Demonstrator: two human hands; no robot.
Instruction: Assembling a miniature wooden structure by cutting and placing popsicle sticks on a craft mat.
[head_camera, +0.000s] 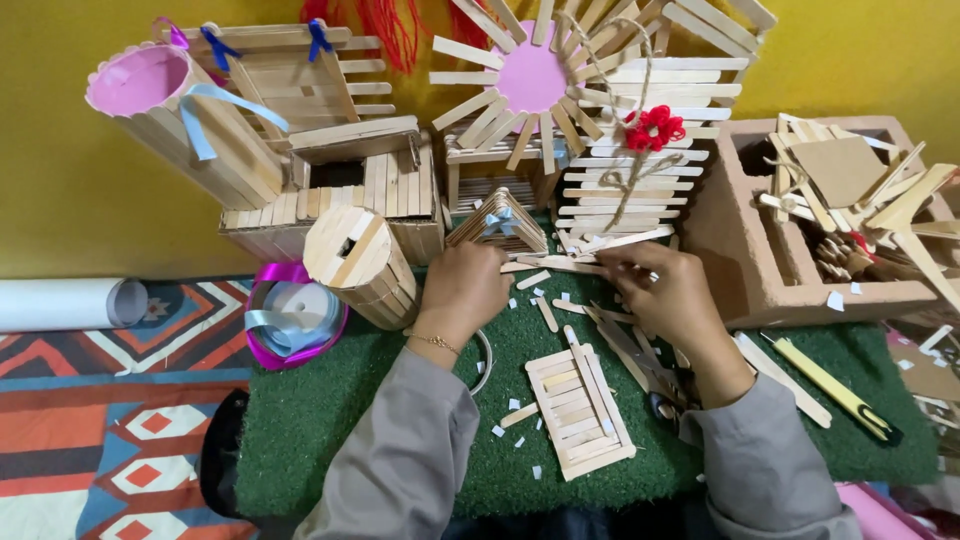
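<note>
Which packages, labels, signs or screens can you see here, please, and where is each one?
None in view: no package, label, sign or screen.
Nearest in kind: white paper roll, far left on the patterned rug, blank.
Ribbon spools, beside the left hand, pale blue and magenta.

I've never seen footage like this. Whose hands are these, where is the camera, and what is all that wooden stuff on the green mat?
There is no machine here: one camera sits on a person's head and looks down at their own two bare hands. The left hand and right hand meet over loose flat wooden craft sticks on a green turf mat; exactly what each pinches is hard to tell. Below them lies a small stick panel. Behind stand finished stick models, such as a round stick box and a pink-centred sunburst. Ribbon spools sit left, a yellow utility knife right.
</note>
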